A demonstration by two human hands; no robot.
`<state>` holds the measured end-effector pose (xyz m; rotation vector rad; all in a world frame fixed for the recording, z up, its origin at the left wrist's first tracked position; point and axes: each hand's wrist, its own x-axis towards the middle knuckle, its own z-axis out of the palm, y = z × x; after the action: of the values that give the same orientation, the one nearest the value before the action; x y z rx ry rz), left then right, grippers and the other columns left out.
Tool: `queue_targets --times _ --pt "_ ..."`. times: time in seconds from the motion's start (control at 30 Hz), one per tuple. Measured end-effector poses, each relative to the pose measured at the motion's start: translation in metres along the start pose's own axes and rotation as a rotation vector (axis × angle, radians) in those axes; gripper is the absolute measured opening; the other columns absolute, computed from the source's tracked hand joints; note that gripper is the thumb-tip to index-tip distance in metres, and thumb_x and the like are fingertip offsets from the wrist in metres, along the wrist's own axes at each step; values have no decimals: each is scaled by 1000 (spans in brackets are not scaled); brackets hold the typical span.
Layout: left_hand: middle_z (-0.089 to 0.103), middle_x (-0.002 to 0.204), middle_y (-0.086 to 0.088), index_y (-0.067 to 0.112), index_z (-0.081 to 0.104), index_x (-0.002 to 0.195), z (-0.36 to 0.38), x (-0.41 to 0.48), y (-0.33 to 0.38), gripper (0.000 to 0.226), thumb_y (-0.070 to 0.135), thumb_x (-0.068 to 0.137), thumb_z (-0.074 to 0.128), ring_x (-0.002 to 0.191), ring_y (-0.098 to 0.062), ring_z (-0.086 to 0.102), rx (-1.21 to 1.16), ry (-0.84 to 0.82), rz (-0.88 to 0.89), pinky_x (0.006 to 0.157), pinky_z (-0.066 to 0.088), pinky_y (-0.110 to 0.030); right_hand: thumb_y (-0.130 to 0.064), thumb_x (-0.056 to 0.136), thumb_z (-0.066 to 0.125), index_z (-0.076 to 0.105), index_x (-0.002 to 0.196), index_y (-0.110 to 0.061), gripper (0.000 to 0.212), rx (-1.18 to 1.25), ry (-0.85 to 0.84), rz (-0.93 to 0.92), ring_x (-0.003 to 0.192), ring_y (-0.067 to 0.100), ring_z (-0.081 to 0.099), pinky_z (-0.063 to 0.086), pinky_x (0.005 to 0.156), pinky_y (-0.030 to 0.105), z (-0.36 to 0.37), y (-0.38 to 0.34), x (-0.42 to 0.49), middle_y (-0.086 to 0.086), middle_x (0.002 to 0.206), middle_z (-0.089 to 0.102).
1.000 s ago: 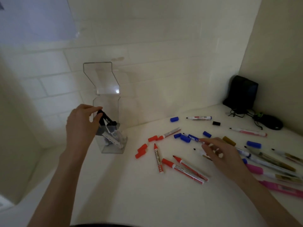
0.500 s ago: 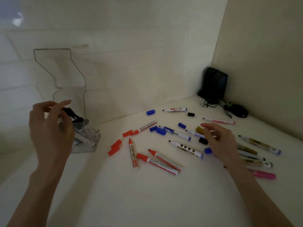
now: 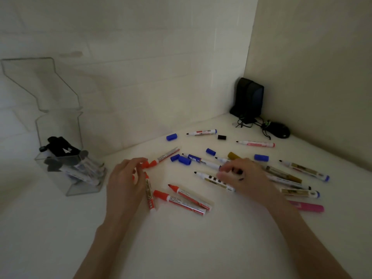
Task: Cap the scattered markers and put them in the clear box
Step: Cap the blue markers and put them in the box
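Observation:
The clear box (image 3: 84, 187) stands at the left with its lid (image 3: 40, 83) flipped up and several black-capped markers inside. Uncapped red markers (image 3: 187, 200), blue-ended and gold markers (image 3: 306, 170) and loose blue caps (image 3: 184, 160) lie scattered on the white surface. My left hand (image 3: 124, 184) hovers with loosely curled fingers over loose red caps (image 3: 144, 165), its fingertips just at one of them. Over an uncapped black marker (image 3: 209, 178), my right hand (image 3: 244, 178) has its fingers curled round a small black cap (image 3: 237, 171).
A black speaker (image 3: 249, 97) and a black mouse (image 3: 279, 131) with tangled cables sit in the far right corner. Another black cap (image 3: 221, 137) lies near the back wall. A pink marker (image 3: 308, 207) lies at the right. Walls close the surface at back and right.
My left hand left the box and came right to the red caps. My right hand's fingers closed round the black cap by the black marker. The view turned right.

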<state>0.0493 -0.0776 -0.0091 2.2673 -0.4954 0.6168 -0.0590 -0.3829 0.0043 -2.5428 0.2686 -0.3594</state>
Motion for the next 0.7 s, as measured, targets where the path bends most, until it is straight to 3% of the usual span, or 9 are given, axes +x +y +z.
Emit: queue_targets --times 0.1,0.23,0.37,0.47,0.6,0.7 --pt "64 102 11 30 70 113 14 8 11 29 10 95 60 99 -14 56 34 -58 14 83 43 -29 -57 84 67 69 107 -41 29 -245 -115 -88 110 4 49 42 92 25 15 -16 3 -15 111 63" --pt "67 106 9 34 70 118 30 41 26 23 23 100 60 99 -13 58 125 -189 -27 86 44 -28 -49 89 63 72 106 -34 24 -249 -57 -171 102 7 56 49 89 27 21 -11 4 -11 105 68" --pt "70 93 9 35 73 103 23 44 15 21 19 98 60 84 -12 63 74 -71 -167 74 46 -28 -47 87 65 73 104 -32 24 -236 -20 -213 100 9 60 52 90 34 22 -10 1 -10 102 70" --pt "69 91 8 34 72 106 19 40 5 18 21 98 62 84 -13 64 94 -92 -157 73 47 -30 -47 89 63 68 112 -34 28 -278 -17 -248 108 9 57 48 95 30 23 -13 3 -11 109 68" --pt "64 118 6 34 67 129 40 54 18 29 29 101 60 112 -18 55 191 -327 15 91 46 -31 -43 91 63 66 115 -29 27 -301 -8 -229 111 13 57 46 98 31 18 -16 1 -6 115 66" --pt "57 132 3 36 61 139 61 65 35 37 30 102 60 119 -19 48 282 -448 220 98 39 -30 -38 89 68 69 107 -25 23 -286 66 -208 96 14 59 51 91 36 16 -11 -2 -4 104 67"
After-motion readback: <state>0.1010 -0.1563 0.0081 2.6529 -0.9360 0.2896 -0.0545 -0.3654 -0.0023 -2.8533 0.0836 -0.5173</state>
